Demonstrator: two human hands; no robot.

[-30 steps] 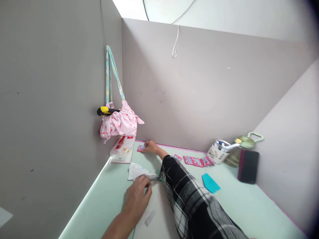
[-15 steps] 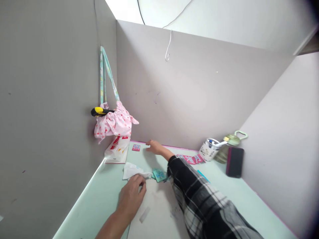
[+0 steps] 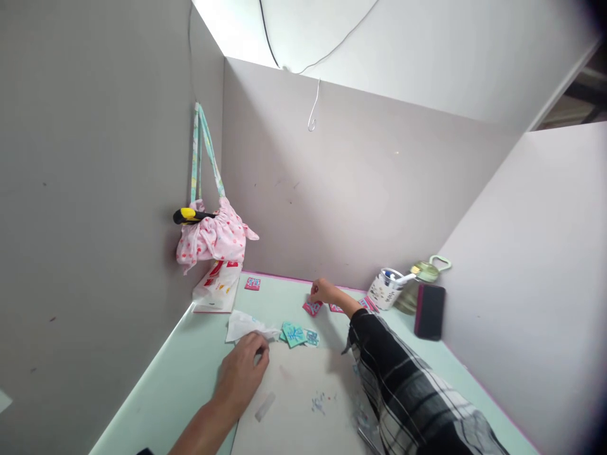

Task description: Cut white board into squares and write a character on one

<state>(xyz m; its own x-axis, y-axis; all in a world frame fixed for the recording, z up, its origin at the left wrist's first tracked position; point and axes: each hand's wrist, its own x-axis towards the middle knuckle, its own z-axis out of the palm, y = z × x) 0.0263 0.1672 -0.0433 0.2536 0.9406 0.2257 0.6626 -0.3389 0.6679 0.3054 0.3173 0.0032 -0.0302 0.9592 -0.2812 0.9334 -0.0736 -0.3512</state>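
Note:
My right hand (image 3: 325,291) reaches to the back of the table, its fingers pinched on a small pink card (image 3: 312,309) with pale blue characters. More pink cards (image 3: 368,305) lie to its right, partly behind my wrist. Another pink card (image 3: 252,284) sits apart, near the back left corner. My left hand (image 3: 243,366) rests in front with curled fingers, close against a crumpled white plastic wrapper (image 3: 243,325); its fingertips are hidden. Beside that wrapper is an overlapping group of green-blue cards (image 3: 294,334) with blue characters.
A whitish board (image 3: 294,398) with ink marks covers the front of the table. At the right stand a pen cup (image 3: 385,291), a green bottle (image 3: 427,272) and a dark phone (image 3: 430,311). A pink spotted pouch (image 3: 215,234) hangs left, above a white bag (image 3: 218,287).
My right hand has moved right from beside the back-left pink card and now pinches another pink card. My left hand stays by the wrapper. The view has shifted slightly.

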